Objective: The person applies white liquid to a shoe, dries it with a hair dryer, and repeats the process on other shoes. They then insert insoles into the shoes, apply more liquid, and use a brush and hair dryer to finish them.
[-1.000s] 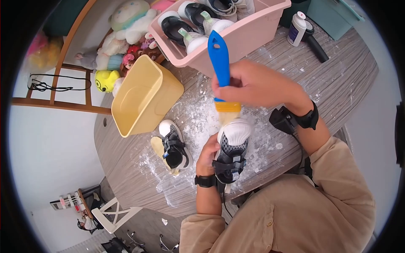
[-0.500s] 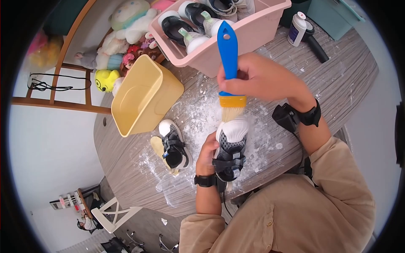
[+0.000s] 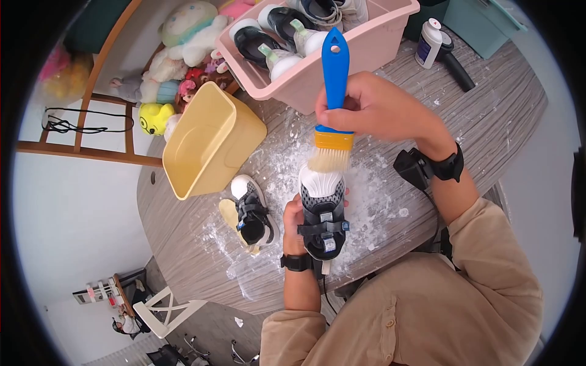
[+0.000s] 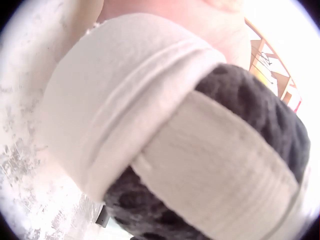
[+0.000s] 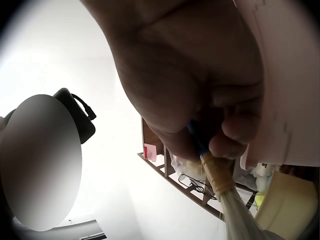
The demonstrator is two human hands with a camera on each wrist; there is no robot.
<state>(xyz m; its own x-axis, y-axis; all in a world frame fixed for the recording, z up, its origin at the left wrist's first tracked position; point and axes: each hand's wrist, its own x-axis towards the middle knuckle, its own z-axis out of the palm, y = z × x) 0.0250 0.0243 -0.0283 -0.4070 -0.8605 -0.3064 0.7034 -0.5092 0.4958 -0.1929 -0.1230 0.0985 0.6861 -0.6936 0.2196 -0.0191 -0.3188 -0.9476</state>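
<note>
In the head view my left hand (image 3: 293, 222) holds a black-and-grey strap sneaker (image 3: 321, 207) from below and the side, its white toe facing away from me. My right hand (image 3: 387, 110) grips a blue-handled paintbrush (image 3: 336, 73) with a yellow ferrule. The pale bristles (image 3: 329, 160) lie at the sneaker's toe. From the left wrist the same shoe's white sole edge (image 4: 125, 80) and dark mesh fill the view. The right wrist view has fingers curled round the handle above the brush's yellow ferrule (image 5: 217, 175). A matching sneaker (image 3: 251, 213) stands to the left on the table.
White powder or flakes (image 3: 284, 161) cover the middle of the wooden table (image 3: 195, 256). Behind are a yellow bin (image 3: 241, 143) and a pink tub (image 3: 348, 67) of shoes. A white bottle (image 3: 429, 46) and black-handled item (image 3: 458, 70) stand back right. A pale flat piece (image 3: 227, 211) lies by the matching sneaker.
The sneaker in my left hand has shifted left and turned more upright. My right hand with the paintbrush has risen slightly, its bristles now pressed sideways at the toe.
</note>
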